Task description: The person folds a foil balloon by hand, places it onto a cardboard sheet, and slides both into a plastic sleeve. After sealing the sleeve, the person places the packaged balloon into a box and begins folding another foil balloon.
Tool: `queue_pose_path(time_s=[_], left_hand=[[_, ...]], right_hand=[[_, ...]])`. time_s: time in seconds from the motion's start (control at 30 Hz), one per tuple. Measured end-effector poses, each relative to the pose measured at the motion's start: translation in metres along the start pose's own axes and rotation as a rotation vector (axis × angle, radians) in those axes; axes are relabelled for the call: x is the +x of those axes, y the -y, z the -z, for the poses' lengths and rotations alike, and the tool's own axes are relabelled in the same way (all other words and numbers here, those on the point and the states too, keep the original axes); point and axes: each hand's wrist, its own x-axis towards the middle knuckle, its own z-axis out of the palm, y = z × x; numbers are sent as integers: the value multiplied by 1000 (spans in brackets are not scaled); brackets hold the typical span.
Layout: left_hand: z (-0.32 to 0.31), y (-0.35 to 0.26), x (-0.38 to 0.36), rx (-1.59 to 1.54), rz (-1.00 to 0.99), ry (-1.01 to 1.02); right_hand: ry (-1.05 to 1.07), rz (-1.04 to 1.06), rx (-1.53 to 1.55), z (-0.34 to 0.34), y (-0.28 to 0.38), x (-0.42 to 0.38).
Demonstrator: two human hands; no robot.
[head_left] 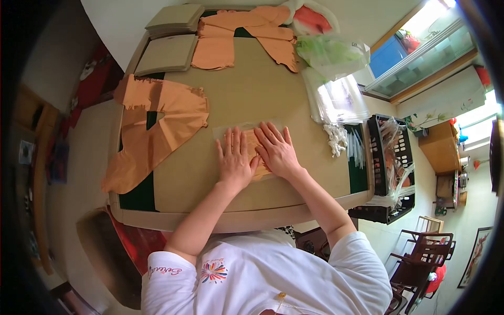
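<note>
Both hands lie palm down on a clear plastic packet (256,140) with an orange-tan folded piece inside, on a brown board (252,89) over the table. My left hand (235,160) rests on the packet's left part, fingers slightly apart. On its right part lies my right hand (279,151), fingers spread. The thumbs are close together near the packet's middle. To the left, a large copper-orange garment-like piece (173,110) is spread out. Another orange piece (214,50) lies at the far edge of the board.
Two stacks of grey-brown card (165,54) stand at the far left. Clear plastic bags (341,100), a green-white bag (331,55), a white bundle (336,139) and thin white strips (355,147) lie right. A black crate (375,157) stands beside the table's right edge.
</note>
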Motion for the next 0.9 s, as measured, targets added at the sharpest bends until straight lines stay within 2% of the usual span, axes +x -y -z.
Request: queue_pose_path(time_s=[0.5,0.7,0.8,0.9], left_hand=[[27,29,-12,55,87,92],[26,31,-11,73,74,-41],[27,16,-8,-116,-268,-102],[19,14,-2,-105,-320,-120]], right_hand=[[6,-65,-26,3,0,-3],[2,-58,-49,-2,-3,-4],[15,-65,-39,-1,-4,-4],[16,-63,-37,-3,-4,-5]])
